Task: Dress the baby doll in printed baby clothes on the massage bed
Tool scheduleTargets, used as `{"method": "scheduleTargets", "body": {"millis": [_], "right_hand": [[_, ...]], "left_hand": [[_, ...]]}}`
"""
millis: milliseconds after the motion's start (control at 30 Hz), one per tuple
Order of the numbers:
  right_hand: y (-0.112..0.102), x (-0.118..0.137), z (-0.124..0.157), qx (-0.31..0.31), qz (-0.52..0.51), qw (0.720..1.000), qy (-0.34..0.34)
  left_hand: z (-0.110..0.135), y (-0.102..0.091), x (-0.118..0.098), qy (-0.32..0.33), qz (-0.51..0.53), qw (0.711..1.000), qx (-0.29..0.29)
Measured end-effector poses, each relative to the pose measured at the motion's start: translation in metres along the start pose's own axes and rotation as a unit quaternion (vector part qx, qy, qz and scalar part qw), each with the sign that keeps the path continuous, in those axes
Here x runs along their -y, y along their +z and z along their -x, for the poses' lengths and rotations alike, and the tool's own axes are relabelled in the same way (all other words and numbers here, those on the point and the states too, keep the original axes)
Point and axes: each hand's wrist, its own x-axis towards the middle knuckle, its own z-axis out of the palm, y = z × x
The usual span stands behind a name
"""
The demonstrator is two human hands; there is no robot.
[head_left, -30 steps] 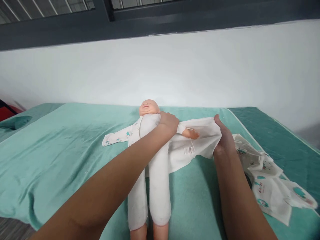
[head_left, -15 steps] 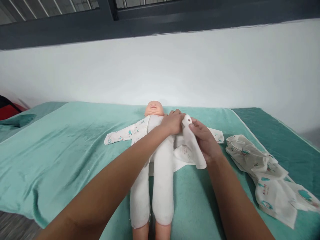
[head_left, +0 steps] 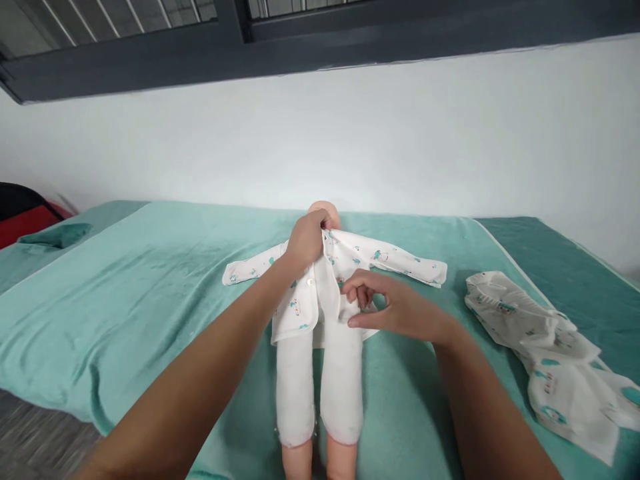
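A baby doll (head_left: 343,380) with a white cloth body lies on its back, its head partly hidden behind my left hand. It wears a white printed baby jacket (head_left: 295,310), with both sleeves stretched out sideways and the front panels lying over the chest with a gap between them. At the neck, my left hand (head_left: 307,239) pinches the upper front edge of the jacket. Over the jacket's right-hand panel hovers my right hand (head_left: 395,303), thumb apart from its half-curled fingers, the fingertips close to or touching the panel.
Printed white baby trousers (head_left: 545,360) lie crumpled to the right on the green blanket (head_left: 165,267). A white wall (head_left: 300,140) rises behind, below a dark window frame (head_left: 400,33). At the far left sits a red and black item (head_left: 25,213).
The jacket's right panel, earlier lifted in my hands, now lies over the doll's chest. My left hand has shifted to the neck, and my right hand has let go and moved lower.
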Motion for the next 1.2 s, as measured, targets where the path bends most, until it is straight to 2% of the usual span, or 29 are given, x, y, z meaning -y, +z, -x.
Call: {"method": "scheduleTargets", "body": {"millis": [67,167,267,367,467,567,667,800,867,900,967,1067,1133,1200], "right_hand": [[0.009,0.008,0.002,-0.017,0.106,0.994,-0.015],[0.027,0.016,-0.001,-0.071,0.251,0.965,-0.037],[0.041,0.017,-0.006,-0.116,0.315,0.938,-0.092],[0.044,0.016,-0.008,-0.112,0.291,0.938,-0.151],[0.040,0.016,-0.007,-0.079,0.227,0.954,-0.181],[0.040,0.016,-0.007,-0.074,0.187,0.958,-0.203],[0.045,0.004,-0.003,-0.117,0.180,0.952,-0.217],[0.058,-0.029,0.017,-0.269,0.176,0.929,-0.183],[0.065,-0.044,0.032,-0.337,0.168,0.918,-0.121],[0.068,-0.049,0.038,-0.350,0.164,0.918,-0.088],[0.074,-0.052,0.048,-0.348,0.161,0.923,-0.038],[0.082,-0.045,0.056,-0.319,0.157,0.934,-0.029],[0.086,-0.037,0.060,-0.299,0.139,0.943,-0.034],[0.089,-0.033,0.065,-0.284,0.101,0.953,-0.023]], "left_hand": [[0.003,0.004,0.004,-0.011,-0.010,1.000,-0.009],[0.004,0.006,0.006,-0.030,0.002,0.999,-0.029],[0.004,0.004,0.005,-0.070,0.030,0.995,-0.061],[0.004,0.001,0.003,-0.105,0.049,0.991,-0.073],[0.007,0.001,0.001,-0.122,0.069,0.989,-0.046],[0.008,0.002,0.002,-0.098,0.048,0.994,-0.016],[0.012,0.003,0.005,-0.072,0.018,0.997,-0.028],[0.034,0.001,0.008,-0.049,0.009,0.996,-0.071],[0.056,-0.002,0.010,-0.032,0.009,0.995,-0.099],[0.069,-0.005,0.012,-0.025,0.010,0.993,-0.113],[0.095,-0.011,0.019,-0.031,0.011,0.990,-0.137],[0.127,-0.020,0.034,-0.108,0.017,0.979,-0.171],[0.139,-0.024,0.043,-0.147,0.017,0.974,-0.170],[0.144,-0.027,0.052,-0.140,0.012,0.979,-0.148]]}}
